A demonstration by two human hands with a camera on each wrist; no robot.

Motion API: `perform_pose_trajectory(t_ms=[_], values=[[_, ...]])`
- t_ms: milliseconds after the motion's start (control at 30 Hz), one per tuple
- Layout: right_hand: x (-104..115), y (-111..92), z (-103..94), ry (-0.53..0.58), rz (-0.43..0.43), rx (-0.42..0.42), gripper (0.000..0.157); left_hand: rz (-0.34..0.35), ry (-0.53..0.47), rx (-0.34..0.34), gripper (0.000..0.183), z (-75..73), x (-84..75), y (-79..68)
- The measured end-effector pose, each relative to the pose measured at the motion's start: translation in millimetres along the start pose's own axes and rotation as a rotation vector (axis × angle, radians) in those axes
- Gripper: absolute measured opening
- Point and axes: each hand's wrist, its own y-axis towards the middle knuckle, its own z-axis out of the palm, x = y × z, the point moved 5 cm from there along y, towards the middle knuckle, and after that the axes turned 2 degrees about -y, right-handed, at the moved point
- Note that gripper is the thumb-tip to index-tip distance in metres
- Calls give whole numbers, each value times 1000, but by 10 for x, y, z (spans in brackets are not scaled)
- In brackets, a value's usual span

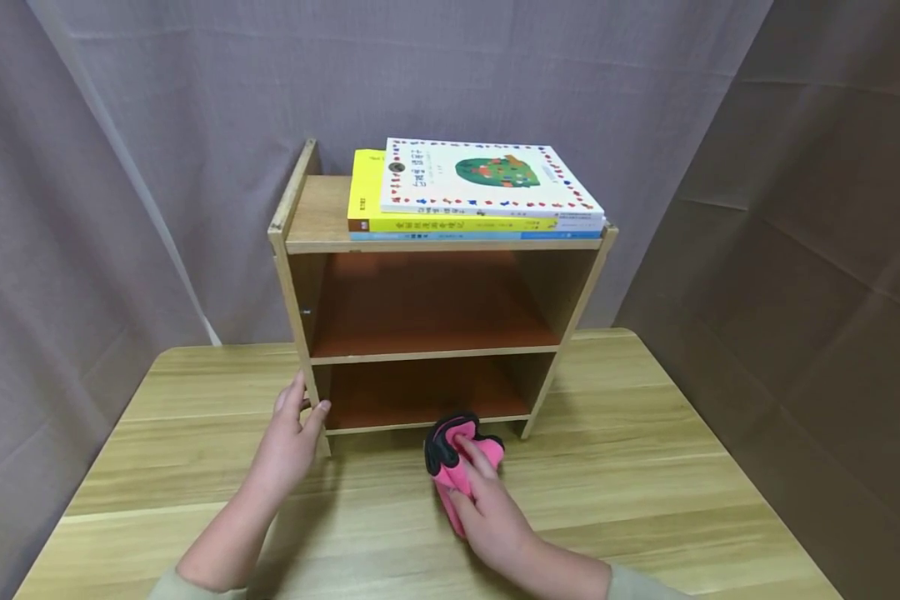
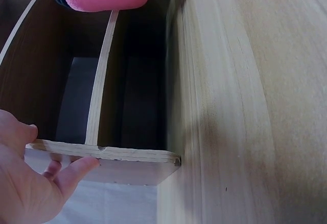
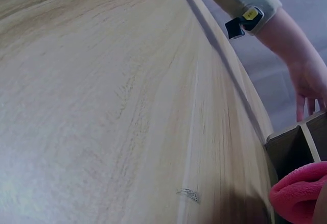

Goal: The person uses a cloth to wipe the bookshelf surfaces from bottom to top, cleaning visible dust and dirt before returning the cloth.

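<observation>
A small wooden shelf [image 1: 435, 357] stands upright on the table. At its left side panel, low down, my left hand [image 1: 288, 437] grips the front edge, with the thumb on one face and the fingers on the other; the left wrist view shows this hand [image 2: 30, 178] on the panel too. A bunched pink cloth [image 1: 457, 479] with dark edging is held in my right hand [image 1: 491, 517], just before the bottom shelf board. Part of the cloth [image 3: 299, 193] appears at the lower right corner of the right wrist view, where the right hand is mostly hidden.
Several books [image 1: 487, 183] lie stacked flat on the shelf's top, a white one uppermost, over yellow and blue ones. Grey curtains [image 1: 450, 75] hang behind and on both sides of the wood-grain table [image 1: 645, 467].
</observation>
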Motion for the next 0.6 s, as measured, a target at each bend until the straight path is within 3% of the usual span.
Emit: perform_pose_trajectory(t_ms=[200, 300, 433, 600], values=[[111, -42, -46, -49, -83, -15, 44, 10, 1, -1, 70, 8, 11, -1], [193, -83, -93, -139, -168, -28, 49, 13, 1, -1, 70, 10, 17, 0], [277, -73, -207, -306, -303, -106, 59, 15, 2, -4, 71, 6, 22, 3], [159, 100, -383, -452, -370, -186, 63, 5, 4, 2, 71, 8, 24, -3]])
